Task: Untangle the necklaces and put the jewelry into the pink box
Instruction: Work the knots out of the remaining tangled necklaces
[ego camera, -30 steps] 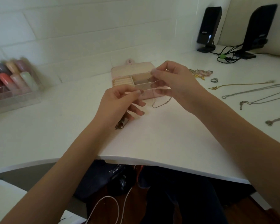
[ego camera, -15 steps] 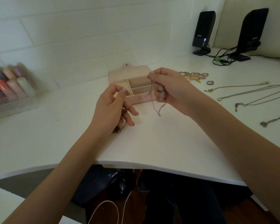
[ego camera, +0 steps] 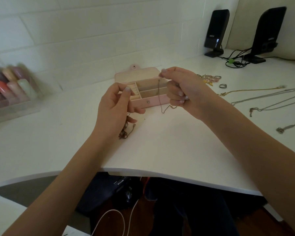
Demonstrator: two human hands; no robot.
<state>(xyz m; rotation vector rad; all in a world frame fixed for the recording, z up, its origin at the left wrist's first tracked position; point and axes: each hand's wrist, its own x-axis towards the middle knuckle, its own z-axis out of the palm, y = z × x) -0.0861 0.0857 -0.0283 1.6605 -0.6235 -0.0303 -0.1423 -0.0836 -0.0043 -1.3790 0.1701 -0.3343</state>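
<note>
- Left hand (ego camera: 117, 106): grip closed in a pinch of thumb and forefinger, raised above the surface (ego camera: 160, 147); a dark tangled clump (ego camera: 125, 132) of chain hangs beneath it to the surface (the strand it pinches is too fine to trace).
- Right hand (ego camera: 180, 89): fingertip pinch at the top of a thin chain (ego camera: 159, 97), lower fingers curled round more of it; the chain hangs in front of the pink box (ego camera: 153, 101).
- Change: a second ago both hands were close together at one strand; now they are drawn apart and the right has lifted its chain upright. Judgement: one necklace is working free of the clump, not yet boxed.
- Pink box: one, lid open, compartments appearing empty.
- Beyond, right: four laid-out necklaces (ego camera: 266, 97), one ring (ego camera: 222, 85), one jewelry cluster (ego camera: 209, 78), two speakers (ego camera: 215, 33).
</note>
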